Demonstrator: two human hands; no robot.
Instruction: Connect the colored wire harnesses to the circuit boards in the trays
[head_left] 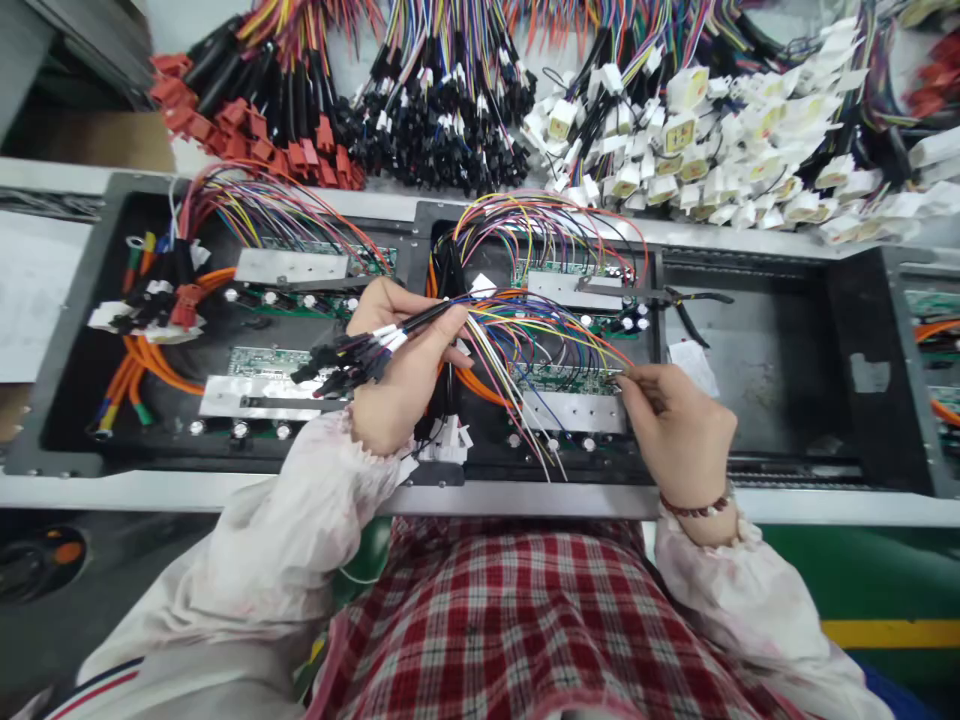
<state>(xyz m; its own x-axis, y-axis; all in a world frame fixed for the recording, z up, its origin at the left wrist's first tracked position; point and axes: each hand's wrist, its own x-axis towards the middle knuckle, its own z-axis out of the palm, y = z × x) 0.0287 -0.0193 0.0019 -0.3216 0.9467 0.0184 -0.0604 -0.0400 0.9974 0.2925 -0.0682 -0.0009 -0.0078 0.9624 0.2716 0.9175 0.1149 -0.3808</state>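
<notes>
My left hand is closed round a wire harness, a bundle in black sleeving with black and white connectors hanging over the wrist side. Its many coloured wires fan out to the right, several reaching the green circuit board; a few white and yellow ends hang loose over the metal plate. At the board's right end, my right hand pinches the end of an orange-red wire between thumb and fingers. The fingertips hide the wire's tip, so whether it sits in the board I cannot tell.
Behind is another wired board, with pliers lying across its right side. A black tray on the left holds more boards and thick orange cables. Harnesses with red connectors and white connectors lie along the back.
</notes>
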